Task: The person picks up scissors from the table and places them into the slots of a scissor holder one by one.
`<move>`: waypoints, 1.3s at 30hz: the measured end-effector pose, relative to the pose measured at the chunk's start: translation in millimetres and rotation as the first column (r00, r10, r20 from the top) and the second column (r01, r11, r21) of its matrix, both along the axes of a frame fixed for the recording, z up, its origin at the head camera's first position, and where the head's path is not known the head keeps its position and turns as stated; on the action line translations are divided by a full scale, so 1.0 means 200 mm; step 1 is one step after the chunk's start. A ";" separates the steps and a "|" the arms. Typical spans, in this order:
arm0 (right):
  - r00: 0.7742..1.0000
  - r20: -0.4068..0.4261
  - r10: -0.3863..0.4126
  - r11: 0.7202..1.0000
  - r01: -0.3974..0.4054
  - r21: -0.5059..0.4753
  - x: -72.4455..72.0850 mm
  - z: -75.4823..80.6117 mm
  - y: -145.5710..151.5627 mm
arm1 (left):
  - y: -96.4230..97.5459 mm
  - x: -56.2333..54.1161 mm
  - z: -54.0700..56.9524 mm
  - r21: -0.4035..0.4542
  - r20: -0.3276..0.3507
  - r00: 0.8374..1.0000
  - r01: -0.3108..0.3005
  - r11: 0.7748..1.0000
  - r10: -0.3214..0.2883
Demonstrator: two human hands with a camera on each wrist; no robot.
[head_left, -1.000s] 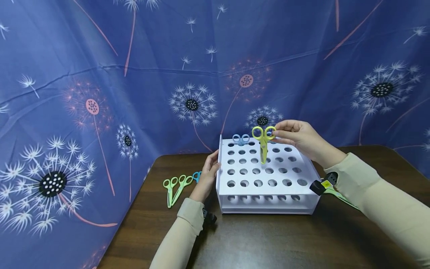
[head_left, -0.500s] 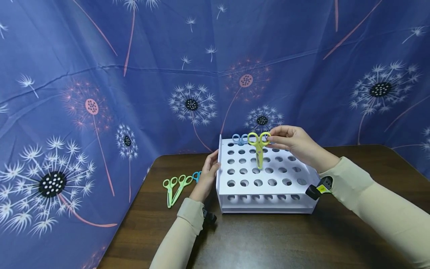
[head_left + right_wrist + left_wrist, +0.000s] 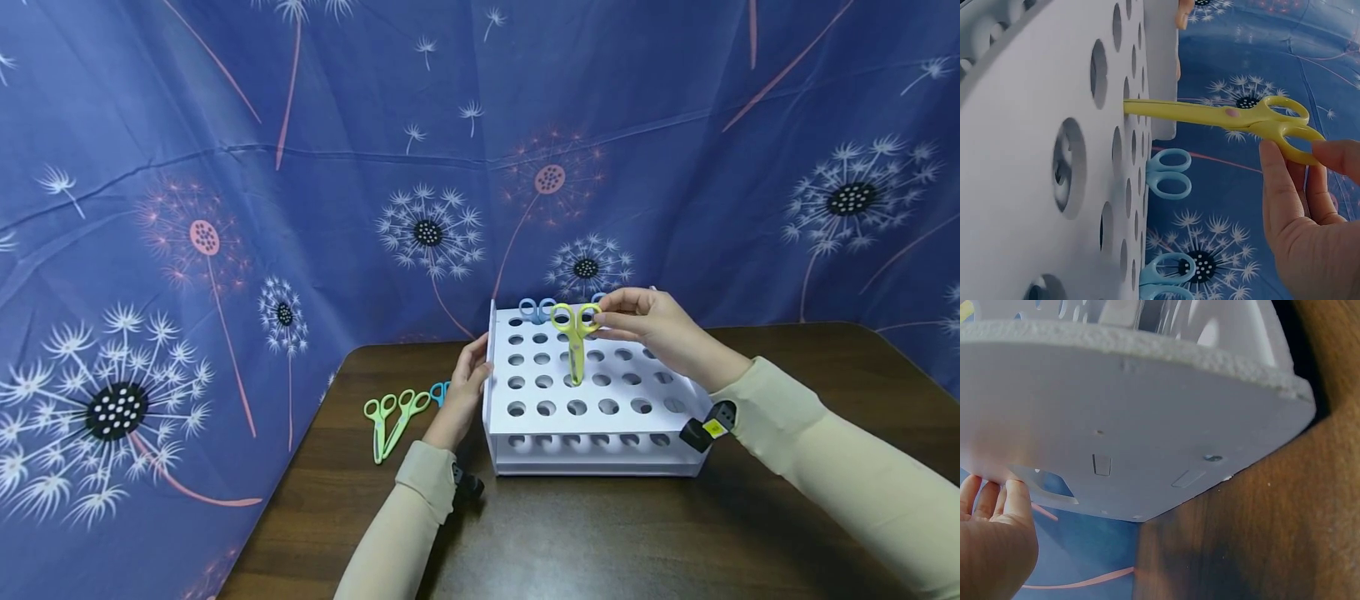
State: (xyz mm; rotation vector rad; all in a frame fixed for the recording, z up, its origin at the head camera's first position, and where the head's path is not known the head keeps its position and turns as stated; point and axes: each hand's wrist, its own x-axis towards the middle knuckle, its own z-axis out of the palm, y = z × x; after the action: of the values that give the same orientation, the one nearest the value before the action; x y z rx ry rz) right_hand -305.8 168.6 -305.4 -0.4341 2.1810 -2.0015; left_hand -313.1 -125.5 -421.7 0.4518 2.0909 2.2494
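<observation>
My right hand [image 3: 652, 325] pinches one handle loop of the yellow scissors [image 3: 575, 335], whose blades point down at the white rack [image 3: 622, 423]. In the right wrist view the tip of the yellow scissors [image 3: 1210, 114] meets a hole in the top board; how deep it sits I cannot tell. My left hand [image 3: 465, 392] holds the rack's left side panel [image 3: 1104, 412], with fingertips at its edge. Blue scissors [image 3: 537, 312] stand handles-up at the rack's back row. A second blue pair [image 3: 1169, 275] shows in the right wrist view, partly hidden by my right hand in the head view.
Two green scissors [image 3: 379, 427] lie on the brown table [image 3: 600, 542] left of the rack. Next to them, blue handles [image 3: 438, 392] are partly hidden by my left hand. A blue dandelion-print cloth [image 3: 337, 233] hangs behind the table.
My right hand has moved left and lower with the yellow scissors, bringing the blade tip down onto the rack's top board. My left hand stays on the side panel.
</observation>
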 end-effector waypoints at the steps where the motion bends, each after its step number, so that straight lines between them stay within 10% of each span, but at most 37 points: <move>1: 1.000 -0.006 0.000 1.000 0.000 0.008 0.00 0.00 0.00 | 0.00 0.00 0.01 -0.002 0.004 1.000 0.004 1.000 -0.004; 8: 1.000 -0.017 0.017 0.999 -0.016 0.032 0.01 -0.04 0.00 | 0.01 0.08 0.10 -0.024 0.000 1.000 -0.001 1.000 0.001; 27: 0.997 -0.056 0.056 0.995 -0.051 0.088 0.05 -0.11 0.00 | 0.03 0.09 0.13 0.006 -0.005 0.999 -0.034 0.999 0.034; 39: 0.995 -0.094 0.044 0.985 -0.028 0.172 0.04 -0.14 0.00 | 0.02 0.01 0.02 0.044 -0.009 0.999 -0.033 0.998 0.034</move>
State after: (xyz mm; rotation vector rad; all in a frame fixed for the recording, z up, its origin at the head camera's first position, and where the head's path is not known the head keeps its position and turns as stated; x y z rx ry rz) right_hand -297.7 168.4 -333.1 -0.5536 2.3607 -1.7911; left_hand -311.6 -122.1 -418.4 0.4343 2.0725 2.3205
